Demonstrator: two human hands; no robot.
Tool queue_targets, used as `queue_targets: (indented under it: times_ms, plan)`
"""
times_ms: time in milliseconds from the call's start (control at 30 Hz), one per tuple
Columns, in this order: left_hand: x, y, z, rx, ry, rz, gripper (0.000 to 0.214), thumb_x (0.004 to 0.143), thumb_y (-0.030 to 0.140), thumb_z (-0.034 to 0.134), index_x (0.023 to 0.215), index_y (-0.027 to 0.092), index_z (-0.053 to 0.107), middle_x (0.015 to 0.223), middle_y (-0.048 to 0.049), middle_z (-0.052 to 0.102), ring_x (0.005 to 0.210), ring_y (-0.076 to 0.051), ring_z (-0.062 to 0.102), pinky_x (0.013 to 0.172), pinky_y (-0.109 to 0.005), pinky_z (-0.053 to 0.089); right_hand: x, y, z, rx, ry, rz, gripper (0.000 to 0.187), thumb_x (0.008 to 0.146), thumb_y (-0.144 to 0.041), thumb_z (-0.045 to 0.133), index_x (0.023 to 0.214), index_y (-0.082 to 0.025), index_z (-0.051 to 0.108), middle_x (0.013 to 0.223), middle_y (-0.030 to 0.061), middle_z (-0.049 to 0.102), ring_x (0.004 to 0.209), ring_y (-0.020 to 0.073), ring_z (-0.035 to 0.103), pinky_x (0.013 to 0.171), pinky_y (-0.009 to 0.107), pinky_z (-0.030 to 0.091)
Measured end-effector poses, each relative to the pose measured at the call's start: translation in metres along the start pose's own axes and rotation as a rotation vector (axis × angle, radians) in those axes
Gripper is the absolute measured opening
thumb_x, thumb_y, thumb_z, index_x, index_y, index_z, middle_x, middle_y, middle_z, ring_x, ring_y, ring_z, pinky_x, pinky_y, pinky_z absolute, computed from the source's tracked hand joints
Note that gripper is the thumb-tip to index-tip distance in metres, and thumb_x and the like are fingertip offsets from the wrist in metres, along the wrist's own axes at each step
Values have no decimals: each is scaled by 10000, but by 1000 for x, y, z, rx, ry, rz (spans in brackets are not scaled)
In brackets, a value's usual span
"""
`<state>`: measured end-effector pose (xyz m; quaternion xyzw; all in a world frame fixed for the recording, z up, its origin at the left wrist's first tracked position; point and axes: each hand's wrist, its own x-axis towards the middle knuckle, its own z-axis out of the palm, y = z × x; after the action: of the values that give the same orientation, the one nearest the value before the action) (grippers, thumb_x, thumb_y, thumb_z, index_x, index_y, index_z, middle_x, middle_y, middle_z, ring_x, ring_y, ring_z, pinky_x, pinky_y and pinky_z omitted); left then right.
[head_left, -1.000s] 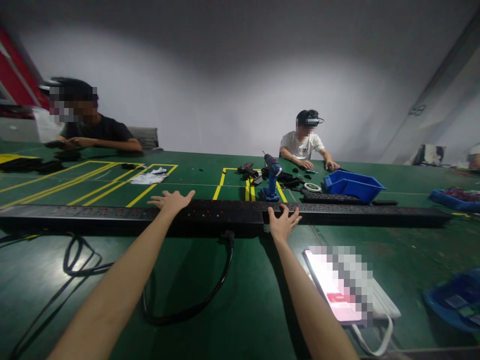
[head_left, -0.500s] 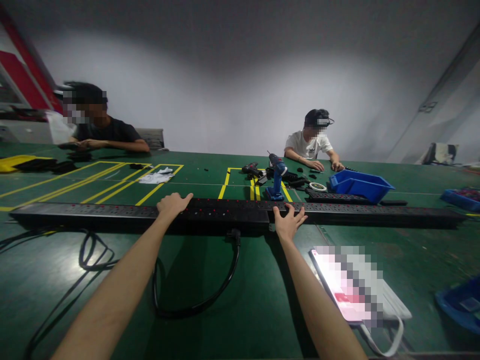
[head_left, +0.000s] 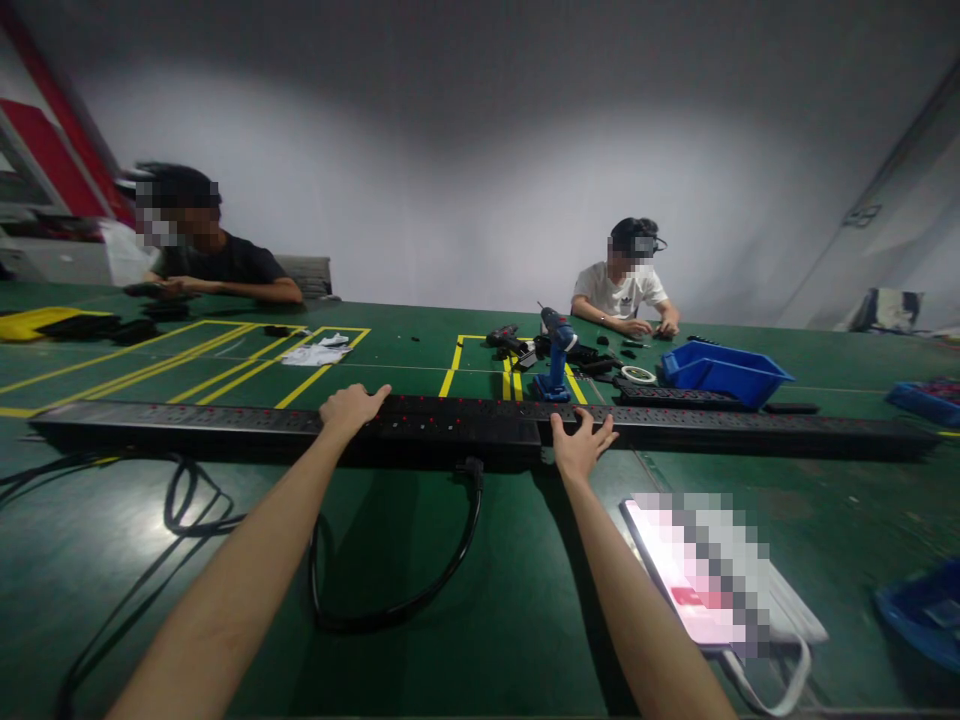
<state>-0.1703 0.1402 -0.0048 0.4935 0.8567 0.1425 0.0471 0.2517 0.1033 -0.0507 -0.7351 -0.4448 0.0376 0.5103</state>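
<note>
A long black power strip with small red lights lies across the green table. Its thick black cable leaves the near side and loops toward me. My left hand rests on top of the strip with its fingers curled over the far edge and the thumb out. My right hand lies on the strip a little right of the middle, fingers spread apart and touching its top face.
A lit phone lies at my right forearm. Beyond the strip stand a blue drill, a tape roll, a blue bin and a second strip. Two people work across the table. A blue tray sits at the right edge.
My left hand went from flat and open to curled over the strip. The strip and everything in view shifted slightly right as my head turned. My right hand kept its place.
</note>
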Motion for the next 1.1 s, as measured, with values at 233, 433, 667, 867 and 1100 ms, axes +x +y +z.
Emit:
queue_targets:
  times_ms: [233,433,667,867,1100]
  plan:
    - [-26,15,-12,-73,304,198,505,916,527,362,1216,228,637,1316,-156,606,1233,-389,497,1003,-545,370,1,2,2,2,17,-10,581,817,-567,587,1277,-212,590,1600,145,138,1463,438,53,1145,551,176]
    - [-90,52,-25,-241,143,645,347,904,347,415,1105,229,672,1207,-57,677,1118,-260,594,1005,-370,437,2,4,6,-4,12,-6,593,822,-584,561,1286,-215,582,1604,140,122,1463,436,35,1149,552,152]
    - [-178,81,-28,-158,-177,1104,409,793,202,522,1158,298,678,1179,-18,671,977,-202,643,889,-322,498,2,5,5,5,7,-10,602,824,-591,565,1287,-206,588,1605,143,126,1465,450,28,1161,551,134]
    - [-199,86,-8,60,-157,1201,522,778,164,577,1271,328,625,1268,-35,606,1066,-242,607,937,-396,479,2,3,4,3,1,-7,593,826,-569,574,1289,-199,589,1608,145,125,1466,446,23,1161,561,132]
    - [-195,83,-1,12,-107,1186,338,843,150,546,1125,282,675,1169,-49,624,1002,-230,613,889,-387,486,2,4,3,2,-7,-7,595,825,-567,581,1295,-201,584,1610,148,119,1465,457,25,1159,563,145]
